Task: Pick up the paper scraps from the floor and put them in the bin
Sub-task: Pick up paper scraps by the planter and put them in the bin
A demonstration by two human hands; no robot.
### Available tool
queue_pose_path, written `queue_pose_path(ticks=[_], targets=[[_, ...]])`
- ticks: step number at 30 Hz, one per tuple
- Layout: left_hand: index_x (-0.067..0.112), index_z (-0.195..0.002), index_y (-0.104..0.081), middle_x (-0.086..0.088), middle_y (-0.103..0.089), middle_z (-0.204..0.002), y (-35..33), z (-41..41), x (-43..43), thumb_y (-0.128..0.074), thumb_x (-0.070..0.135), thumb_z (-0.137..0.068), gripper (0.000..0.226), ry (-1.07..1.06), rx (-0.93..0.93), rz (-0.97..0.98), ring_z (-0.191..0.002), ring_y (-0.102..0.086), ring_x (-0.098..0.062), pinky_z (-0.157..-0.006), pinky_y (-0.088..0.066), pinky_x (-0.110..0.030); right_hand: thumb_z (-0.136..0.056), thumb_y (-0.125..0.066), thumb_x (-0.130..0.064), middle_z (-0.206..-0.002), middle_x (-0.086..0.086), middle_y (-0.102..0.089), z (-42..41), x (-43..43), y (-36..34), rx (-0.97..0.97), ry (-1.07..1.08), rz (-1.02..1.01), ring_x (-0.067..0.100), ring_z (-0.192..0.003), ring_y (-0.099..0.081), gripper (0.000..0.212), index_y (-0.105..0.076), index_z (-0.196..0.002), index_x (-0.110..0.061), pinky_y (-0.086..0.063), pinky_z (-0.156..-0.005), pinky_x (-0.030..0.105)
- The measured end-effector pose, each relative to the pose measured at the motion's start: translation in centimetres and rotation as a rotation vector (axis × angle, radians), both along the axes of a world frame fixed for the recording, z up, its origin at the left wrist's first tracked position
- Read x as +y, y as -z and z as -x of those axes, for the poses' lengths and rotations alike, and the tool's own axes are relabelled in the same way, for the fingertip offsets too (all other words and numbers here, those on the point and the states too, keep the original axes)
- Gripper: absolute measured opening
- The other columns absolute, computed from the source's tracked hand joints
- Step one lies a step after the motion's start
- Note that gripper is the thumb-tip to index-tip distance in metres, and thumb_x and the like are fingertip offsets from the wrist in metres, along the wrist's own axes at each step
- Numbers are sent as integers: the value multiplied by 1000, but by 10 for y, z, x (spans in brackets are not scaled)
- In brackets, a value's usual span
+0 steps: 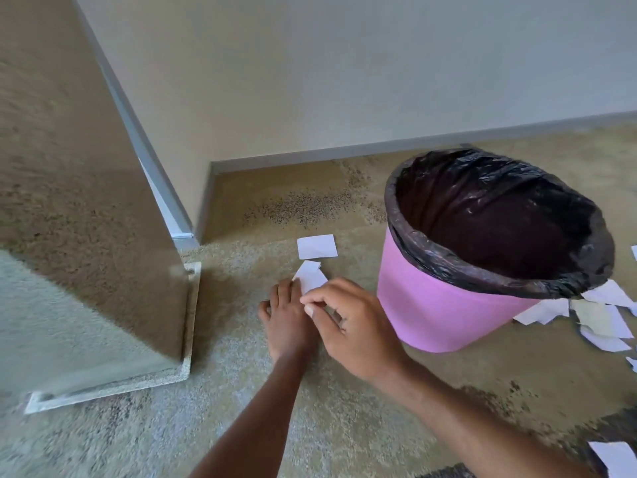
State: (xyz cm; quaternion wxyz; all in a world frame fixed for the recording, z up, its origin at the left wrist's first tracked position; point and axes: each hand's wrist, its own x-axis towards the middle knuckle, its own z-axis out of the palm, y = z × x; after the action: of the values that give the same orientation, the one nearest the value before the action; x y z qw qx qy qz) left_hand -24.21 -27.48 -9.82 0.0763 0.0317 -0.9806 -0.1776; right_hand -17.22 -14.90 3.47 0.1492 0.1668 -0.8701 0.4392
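A pink bin (444, 315) with a black liner stands on the floor at the right, its mouth open. Just left of it my right hand (348, 322) pinches a white paper scrap (312, 276) between thumb and fingers. My left hand (286, 315) lies low beside it, fingers reaching under the same scrap; whether it holds the paper is hidden by the right hand. Another white scrap (317, 246) lies flat on the floor just beyond.
Several more scraps (599, 315) lie on the floor right of the bin, and one (617, 457) sits at the lower right corner. A wall corner with a raised speckled ledge (186, 339) stands to the left. A grey baseboard (344, 153) runs behind.
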Motion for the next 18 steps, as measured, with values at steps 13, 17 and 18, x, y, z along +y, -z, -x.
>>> queue_pose_path(ticks=[13,17,18], targets=[[23,-114,-54,1,-61,-119,20,10,1,-55,22,-103,11,-111,142,-102,-123,-55,-25,-106,-40,-48,-103,-57,-28,-120,4,-61,129,-24,84,-283,225,-267,30,-116,-58,21,-64,-121,-19,-53,-90,44],[23,-121,-53,3,-57,-124,20,12,1,-52,22,-103,18,-91,103,-91,-127,-52,-22,-109,-39,-47,-105,-45,-59,-165,15,-29,160,-36,93,-480,104,-426,34,-155,-23,52,-52,-149,-33,-34,-121,49],[23,-122,-53,3,-57,-125,19,12,1,-56,21,-101,21,-88,95,-88,-126,-53,-22,-109,-39,-48,-103,-41,-68,-173,14,-11,165,-37,94,-549,72,-472,35,-161,-4,59,-44,-155,-41,-22,-126,54]])
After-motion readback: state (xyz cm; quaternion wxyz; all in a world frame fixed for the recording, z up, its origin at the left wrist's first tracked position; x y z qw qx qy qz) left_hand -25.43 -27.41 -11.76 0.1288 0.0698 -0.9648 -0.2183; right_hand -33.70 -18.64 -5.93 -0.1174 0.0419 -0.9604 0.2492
